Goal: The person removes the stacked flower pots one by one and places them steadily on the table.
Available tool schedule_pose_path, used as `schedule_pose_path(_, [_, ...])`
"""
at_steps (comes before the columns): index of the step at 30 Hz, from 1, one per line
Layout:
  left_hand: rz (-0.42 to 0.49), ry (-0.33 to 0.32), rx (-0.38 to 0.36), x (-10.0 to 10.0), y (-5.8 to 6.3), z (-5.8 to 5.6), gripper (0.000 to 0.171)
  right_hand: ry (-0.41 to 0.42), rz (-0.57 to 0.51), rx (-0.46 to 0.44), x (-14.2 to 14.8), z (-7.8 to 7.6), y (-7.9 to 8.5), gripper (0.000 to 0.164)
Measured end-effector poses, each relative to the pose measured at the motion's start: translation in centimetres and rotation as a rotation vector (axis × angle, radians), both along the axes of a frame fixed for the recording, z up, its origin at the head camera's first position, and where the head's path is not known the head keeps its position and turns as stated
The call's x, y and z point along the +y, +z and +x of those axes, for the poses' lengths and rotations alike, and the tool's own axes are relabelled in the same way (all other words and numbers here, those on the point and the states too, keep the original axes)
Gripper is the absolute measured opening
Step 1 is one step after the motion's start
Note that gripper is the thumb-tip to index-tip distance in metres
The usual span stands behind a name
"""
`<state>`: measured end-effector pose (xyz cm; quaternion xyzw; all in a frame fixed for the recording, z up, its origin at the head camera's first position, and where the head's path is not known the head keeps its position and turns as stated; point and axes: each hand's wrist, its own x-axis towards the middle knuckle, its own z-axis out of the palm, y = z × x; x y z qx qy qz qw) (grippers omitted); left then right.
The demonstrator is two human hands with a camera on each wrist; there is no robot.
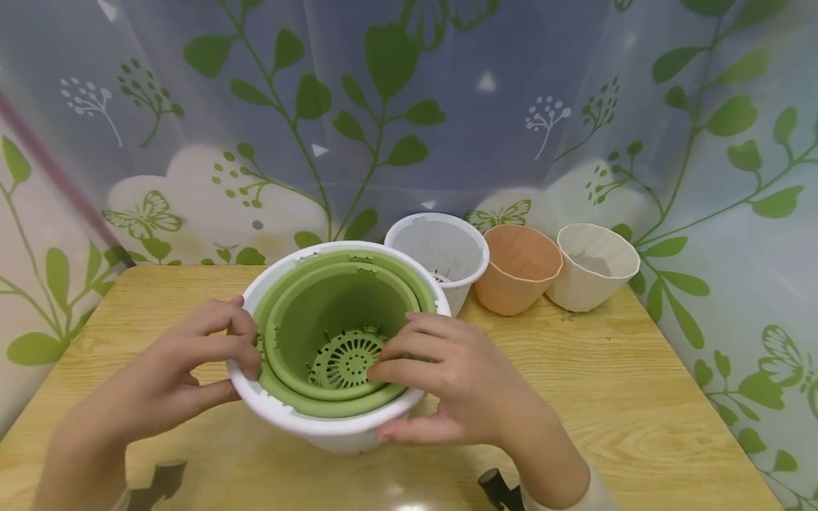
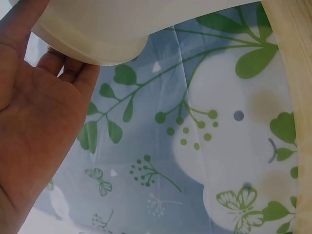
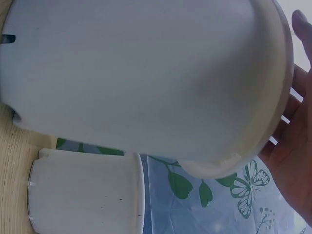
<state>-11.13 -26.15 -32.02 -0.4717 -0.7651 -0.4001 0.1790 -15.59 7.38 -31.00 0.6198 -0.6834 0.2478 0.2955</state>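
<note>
A person's two bare hands hold a nested set of plastic pots above a pale wood-grain table (image 1: pixel 613 397), near its front and left of centre. Outermost is a large round white pot with a thick rim (image 1: pixel 345 426); inside it sit a wide green pot (image 1: pixel 339 407) and a smaller green pot (image 1: pixel 339 305) with a slotted, perforated floor. The left hand (image 1: pixel 198 351) grips the left edge, its fingers curled over the rim and its thumb below, the thumb's tip hidden. The right hand (image 1: pixel 441 369) clasps the opposite edge, fingers reaching inside and thumb against the outer white wall; it covers part of the rims, so which green surfaces it touches cannot be told. The green pots' outer walls are hidden, and whether the white base touches the table is unclear. Behind, to the right, stand a white round pot (image 1: pixel 441 245), partly blocked by the set, a terracotta-orange faceted pot (image 1: pixel 517 294) and a cream ribbed pot (image 1: pixel 578 294), with an indistinct brownish patch inside. A leaf-printed blue and white curtain (image 1: pixel 358 170) hangs behind. Both wrist views crop the set, showing only blank pale wall and rim.
</note>
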Motion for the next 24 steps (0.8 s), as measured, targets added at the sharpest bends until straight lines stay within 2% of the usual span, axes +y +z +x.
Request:
schedule_pose_path(8, [-0.038,0.005,0.037,0.8,0.1,0.0,0.013,-0.031,0.125,-0.050,0.4,0.5,0.0,0.060])
schedule_pose_path(13, [-0.045,0.009,0.043,1.1,0.2,0.0,0.013,-0.071,0.201,-0.071,0.6,0.8,-0.1,0.060])
schedule_pose_path(24, [-0.043,0.031,0.022,1.3,0.1,0.3,0.014,-0.093,0.184,-0.060,0.3,0.8,-0.1,0.054])
